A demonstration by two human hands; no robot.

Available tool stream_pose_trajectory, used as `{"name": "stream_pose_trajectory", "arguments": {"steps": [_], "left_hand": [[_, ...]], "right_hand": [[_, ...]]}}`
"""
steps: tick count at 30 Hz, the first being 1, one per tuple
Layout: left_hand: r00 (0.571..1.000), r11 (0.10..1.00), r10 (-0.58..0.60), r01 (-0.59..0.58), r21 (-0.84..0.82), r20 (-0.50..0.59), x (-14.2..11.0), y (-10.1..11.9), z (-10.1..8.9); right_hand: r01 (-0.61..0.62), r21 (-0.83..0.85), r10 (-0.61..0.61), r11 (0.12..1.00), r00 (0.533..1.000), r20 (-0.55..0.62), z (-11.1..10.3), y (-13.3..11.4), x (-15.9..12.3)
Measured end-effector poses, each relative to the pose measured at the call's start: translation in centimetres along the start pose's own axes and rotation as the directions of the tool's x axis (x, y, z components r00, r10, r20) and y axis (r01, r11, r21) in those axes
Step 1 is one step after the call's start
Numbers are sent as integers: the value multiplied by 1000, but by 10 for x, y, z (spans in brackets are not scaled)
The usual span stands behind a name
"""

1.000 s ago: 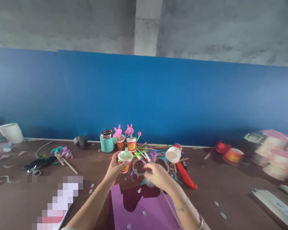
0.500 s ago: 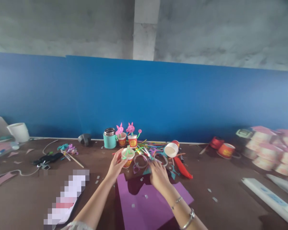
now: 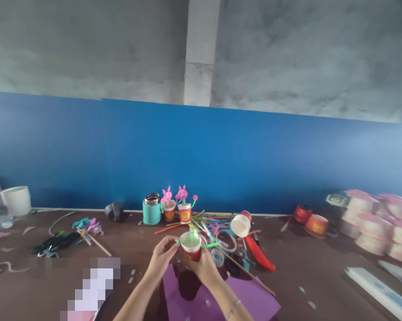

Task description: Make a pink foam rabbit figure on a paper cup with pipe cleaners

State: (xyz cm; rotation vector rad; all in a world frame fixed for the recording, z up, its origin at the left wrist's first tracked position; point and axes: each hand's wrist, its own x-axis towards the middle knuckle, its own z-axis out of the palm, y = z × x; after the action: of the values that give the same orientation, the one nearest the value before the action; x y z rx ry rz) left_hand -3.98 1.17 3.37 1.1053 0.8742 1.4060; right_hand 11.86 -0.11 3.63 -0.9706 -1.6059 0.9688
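A red-and-white paper cup (image 3: 191, 254) stands upright between my hands, just above the near edge of the tabletop clutter. My right hand (image 3: 205, 266) is wrapped round its lower right side. Green pipe cleaners (image 3: 210, 244) come out of the cup, one end reaching past each side of the rim. My left hand (image 3: 163, 255) is at the cup's left, fingers curled in a pinch at the left green end. Behind the cup, two similar cups (image 3: 184, 215) hold pink coiled figures (image 3: 182, 194) with ears. Purple sheet (image 3: 250, 296) lies beneath my forearms.
A teal thermos (image 3: 151, 211) stands left of the decorated cups. Coloured pipe cleaners, tape rolls (image 3: 217, 257), a wooden stick (image 3: 254, 277), a tipped paper cup (image 3: 241, 225) and a red pouch-like thing (image 3: 259, 254) lie to the right. Stacked pink-topped cups (image 3: 371, 223) stand far right.
My right hand has moved from the clutter to grip the cup. My left hand has shifted from the cup's side to its green end. The cup is nearer and further right.
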Motion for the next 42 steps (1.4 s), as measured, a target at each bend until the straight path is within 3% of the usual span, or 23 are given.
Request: {"name": "stream_pose_trajectory", "arguments": {"steps": [4,12,16,22,28,33,39,42], "left_hand": [[1000,1000,-5,4,-29,-22,2,-3,2],[997,994,-6,-2,-107,-79,-4,-4,13],[997,999,33,-34,-3,-65,-9,5,14],[996,990,59,-66,122,65,-13,14,19],[989,972,133,-142,189,56,-16,11,21],[988,978,152,-151,147,6,-16,7,22],[988,965,148,-152,214,33,-13,3,24],[987,961,159,-152,233,-10,-14,1,27]], "right_hand": [[7,-1,-7,1000,1000,-24,-4,2,-5],[-165,-13,164,986,985,-48,-6,11,-7],[-94,-9,94,996,996,-2,-4,7,-9],[3,-87,-1,996,1000,20,-3,3,-11],[-34,-145,35,989,999,6,-2,-5,-11],[-92,-152,106,984,991,85,-1,-13,-12],[-40,-146,58,988,991,119,-1,-8,-12],[-7,-149,23,989,994,108,-1,-3,-12]]}}
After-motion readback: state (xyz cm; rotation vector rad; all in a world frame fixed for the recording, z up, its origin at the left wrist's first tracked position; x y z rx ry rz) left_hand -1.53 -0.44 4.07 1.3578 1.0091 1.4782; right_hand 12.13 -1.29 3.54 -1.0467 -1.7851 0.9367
